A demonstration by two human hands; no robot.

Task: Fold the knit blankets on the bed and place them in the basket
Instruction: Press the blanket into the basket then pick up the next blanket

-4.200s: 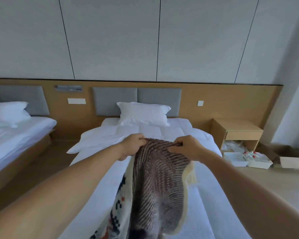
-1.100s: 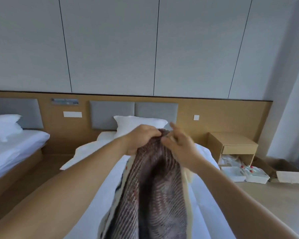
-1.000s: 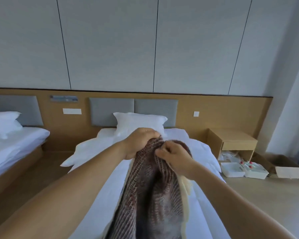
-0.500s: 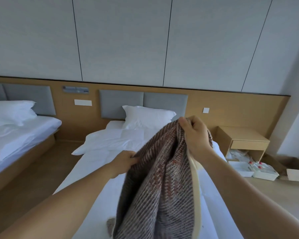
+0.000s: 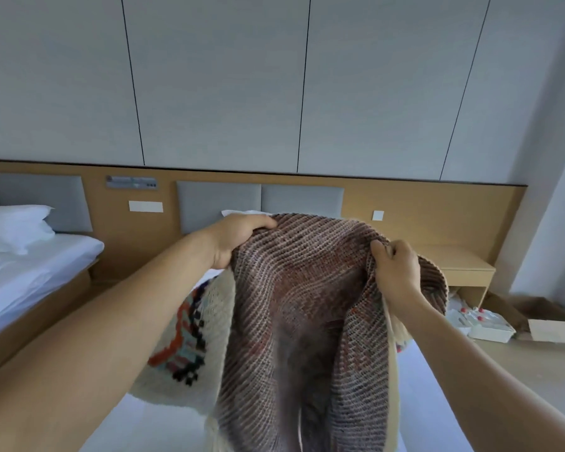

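Fingers (image 5: 261,223) of L hand (image 5: 238,238) are curled over the top edge of the knit blanket (image 5: 307,305) and clamped on it. R hand (image 5: 395,272) pinches the same edge further right, thumb and fingers closed on the knit. Change noted: approx. 1 s ago both hands were bunched together at one point. Half a sec ago R was raised alone with L lower on the side edge. Now the hands are level and well apart, with the edge stretched between them. Blanket hangs in the air above the bed (image 5: 163,429), brown striped reverse toward the camera, cream patterned face showing at lower L; lower part out of frame. Assessment: cloth has been opened and squared, i.e. grip reset prior to a fold; no fold yet made. Basket not in view. Nightstand (image 5: 463,269) and cardboard box (image 5: 535,318) stand to the R, well clear.
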